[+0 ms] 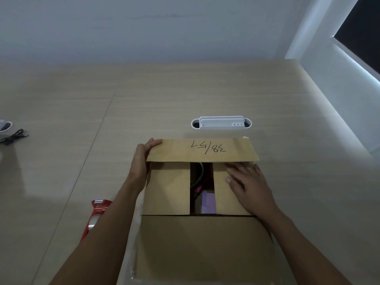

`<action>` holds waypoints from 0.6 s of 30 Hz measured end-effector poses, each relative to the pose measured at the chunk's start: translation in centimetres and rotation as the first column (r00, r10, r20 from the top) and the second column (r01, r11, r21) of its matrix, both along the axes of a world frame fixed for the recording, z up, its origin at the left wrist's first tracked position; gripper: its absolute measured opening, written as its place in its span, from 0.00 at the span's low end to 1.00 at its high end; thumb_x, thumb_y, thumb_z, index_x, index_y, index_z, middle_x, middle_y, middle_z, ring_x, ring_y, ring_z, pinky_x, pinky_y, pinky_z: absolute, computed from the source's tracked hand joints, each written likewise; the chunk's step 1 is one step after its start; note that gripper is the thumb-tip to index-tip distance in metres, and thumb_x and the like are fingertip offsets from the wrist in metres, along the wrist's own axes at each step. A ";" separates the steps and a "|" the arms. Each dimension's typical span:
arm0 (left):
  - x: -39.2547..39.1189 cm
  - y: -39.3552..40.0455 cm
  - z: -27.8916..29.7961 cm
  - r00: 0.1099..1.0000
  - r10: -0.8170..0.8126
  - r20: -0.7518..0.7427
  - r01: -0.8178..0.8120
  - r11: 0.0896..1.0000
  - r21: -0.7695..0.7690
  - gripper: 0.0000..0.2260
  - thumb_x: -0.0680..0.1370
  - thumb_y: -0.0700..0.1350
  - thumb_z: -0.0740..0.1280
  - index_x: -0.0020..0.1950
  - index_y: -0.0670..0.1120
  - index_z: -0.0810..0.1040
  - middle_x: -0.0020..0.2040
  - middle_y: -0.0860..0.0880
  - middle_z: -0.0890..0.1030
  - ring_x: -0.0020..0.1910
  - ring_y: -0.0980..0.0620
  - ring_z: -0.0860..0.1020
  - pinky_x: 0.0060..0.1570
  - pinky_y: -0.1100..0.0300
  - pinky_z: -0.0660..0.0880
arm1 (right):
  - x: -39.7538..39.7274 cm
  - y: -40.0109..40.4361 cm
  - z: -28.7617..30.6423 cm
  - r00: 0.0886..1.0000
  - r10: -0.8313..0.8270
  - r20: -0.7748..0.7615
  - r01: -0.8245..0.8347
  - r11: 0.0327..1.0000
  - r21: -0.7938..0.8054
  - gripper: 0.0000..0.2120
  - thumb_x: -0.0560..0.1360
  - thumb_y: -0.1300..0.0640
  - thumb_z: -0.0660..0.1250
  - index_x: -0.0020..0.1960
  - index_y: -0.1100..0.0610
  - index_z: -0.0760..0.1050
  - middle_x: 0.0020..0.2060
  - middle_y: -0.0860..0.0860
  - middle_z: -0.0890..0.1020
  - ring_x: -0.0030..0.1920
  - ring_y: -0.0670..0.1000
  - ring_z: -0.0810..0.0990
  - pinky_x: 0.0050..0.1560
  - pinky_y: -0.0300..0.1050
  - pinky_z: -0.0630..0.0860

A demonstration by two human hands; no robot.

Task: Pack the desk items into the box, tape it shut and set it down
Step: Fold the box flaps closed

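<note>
The cardboard box [201, 243] stands on the pale wood tabletop [82, 112], closest to the viewer, and everything else is placed from it. Its near flap lies folded flat across the top. Beyond that, the two side flaps are turned inward, leaving a narrow dark gap between them. In that gap show a purple block [208, 202], something pink and a pale curved cable; what else lies inside cannot be told.

The right hand [246, 186] rests palm down on the box's right inner flap, fingers [236, 169] spread flat and gripping nothing, their tips reaching under the far flap's edge. The left hand [141, 159] runs up the box's left side and holds the left corner of the far flap [202, 150], fingers together along its edge. That flap is tilted down over the opening and bears handwritten numbers, upside down from here.

Just left of the box, partly behind the left forearm, lies a red tape dispenser [96, 214]. Just beyond the box, a white oval cable grommet [221, 123] is set into the tabletop. Far to the left lie a black cable [14, 136] and a grey object cut by the frame.
</note>
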State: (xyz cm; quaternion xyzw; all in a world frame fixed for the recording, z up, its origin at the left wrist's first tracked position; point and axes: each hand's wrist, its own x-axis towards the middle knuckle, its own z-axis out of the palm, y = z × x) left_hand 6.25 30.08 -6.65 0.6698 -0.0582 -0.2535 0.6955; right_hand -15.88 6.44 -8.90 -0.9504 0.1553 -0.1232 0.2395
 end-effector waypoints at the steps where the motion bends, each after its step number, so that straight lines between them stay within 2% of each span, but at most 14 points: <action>1: -0.1 0.2 -0.1 0.996 -0.060 0.073 0.053 0.994 0.101 0.17 0.80 0.57 0.60 0.64 0.55 0.80 0.72 0.53 0.72 0.68 0.50 0.71 0.68 0.44 0.70 | 0.0 0.0 0.0 1.000 0.002 0.010 -0.002 1.000 0.011 0.20 0.80 0.44 0.57 0.67 0.48 0.76 0.67 0.43 0.76 0.70 0.47 0.69 0.74 0.55 0.61; 2: -0.1 0.4 -0.5 0.980 -0.122 0.157 0.084 0.970 0.228 0.17 0.79 0.58 0.64 0.67 0.59 0.77 0.72 0.53 0.71 0.68 0.49 0.71 0.69 0.43 0.70 | -0.1 -0.1 0.1 1.000 0.005 0.019 -0.006 1.000 0.030 0.19 0.80 0.44 0.59 0.66 0.49 0.77 0.65 0.43 0.78 0.68 0.47 0.71 0.71 0.53 0.64; 4: -0.6 0.7 -1.2 0.938 -0.193 0.287 0.056 0.904 0.423 0.20 0.79 0.58 0.65 0.72 0.60 0.72 0.75 0.53 0.66 0.71 0.51 0.67 0.71 0.47 0.67 | -0.3 -0.1 0.2 0.999 0.002 0.043 -0.006 0.997 0.076 0.16 0.80 0.44 0.62 0.64 0.48 0.78 0.60 0.41 0.80 0.63 0.46 0.74 0.67 0.50 0.69; 6: -1.5 0.9 -1.5 0.910 -0.138 0.391 -0.057 0.893 0.447 0.19 0.80 0.57 0.66 0.70 0.57 0.75 0.75 0.51 0.62 0.71 0.54 0.65 0.70 0.51 0.67 | -0.6 0.2 0.6 0.993 -0.073 0.093 0.056 0.983 0.174 0.13 0.78 0.46 0.68 0.60 0.48 0.80 0.53 0.36 0.79 0.57 0.41 0.74 0.61 0.39 0.71; 8: -2.0 0.9 -1.8 0.866 -0.098 0.490 -0.123 0.908 0.400 0.14 0.79 0.54 0.67 0.63 0.54 0.80 0.70 0.52 0.63 0.68 0.54 0.66 0.66 0.53 0.71 | -0.9 0.5 0.9 0.974 -0.179 0.136 0.139 0.955 0.262 0.09 0.74 0.49 0.74 0.54 0.47 0.80 0.48 0.33 0.75 0.52 0.35 0.73 0.52 0.24 0.66; 9: -2.1 0.9 -1.7 0.846 -0.102 0.524 -0.137 0.907 0.398 0.11 0.79 0.53 0.68 0.61 0.54 0.82 0.68 0.52 0.64 0.67 0.54 0.67 0.64 0.54 0.71 | -0.9 0.5 1.1 0.965 -0.211 0.153 0.165 0.949 0.270 0.09 0.72 0.50 0.75 0.50 0.48 0.79 0.46 0.34 0.75 0.52 0.36 0.72 0.49 0.22 0.65; 11: -2.0 0.7 -1.6 0.803 -0.143 0.578 -0.155 0.887 0.435 0.09 0.80 0.51 0.67 0.57 0.53 0.83 0.64 0.51 0.69 0.66 0.52 0.67 0.63 0.53 0.71 | -1.1 0.6 1.1 0.953 -0.249 0.171 0.200 0.944 0.261 0.12 0.70 0.50 0.77 0.45 0.51 0.75 0.43 0.40 0.76 0.51 0.42 0.70 0.46 0.27 0.66; 14: -1.9 0.5 -1.4 0.725 -0.228 0.649 -0.177 0.850 0.496 0.06 0.80 0.49 0.67 0.54 0.52 0.82 0.60 0.51 0.75 0.64 0.50 0.68 0.60 0.56 0.69 | -1.0 0.4 1.1 0.929 -0.335 0.155 0.297 0.927 0.228 0.16 0.69 0.50 0.78 0.47 0.52 0.73 0.46 0.46 0.73 0.53 0.48 0.66 0.47 0.40 0.66; 16: -1.9 0.6 -1.4 0.702 -0.259 0.663 -0.178 0.838 0.515 0.06 0.80 0.49 0.67 0.54 0.52 0.82 0.57 0.52 0.75 0.62 0.52 0.67 0.56 0.61 0.66 | -0.9 -0.2 1.2 0.930 -0.338 0.147 0.302 0.927 0.221 0.15 0.71 0.52 0.76 0.54 0.50 0.75 0.53 0.45 0.72 0.59 0.49 0.64 0.54 0.42 0.64; 18: -1.8 1.0 -1.4 0.670 -0.306 0.676 -0.164 0.827 0.537 0.08 0.80 0.49 0.67 0.57 0.51 0.83 0.55 0.53 0.76 0.60 0.53 0.66 0.55 0.60 0.66 | -0.6 -1.2 1.0 0.967 -0.226 0.115 0.191 0.948 0.255 0.16 0.76 0.54 0.72 0.63 0.47 0.77 0.64 0.43 0.73 0.69 0.47 0.62 0.64 0.43 0.59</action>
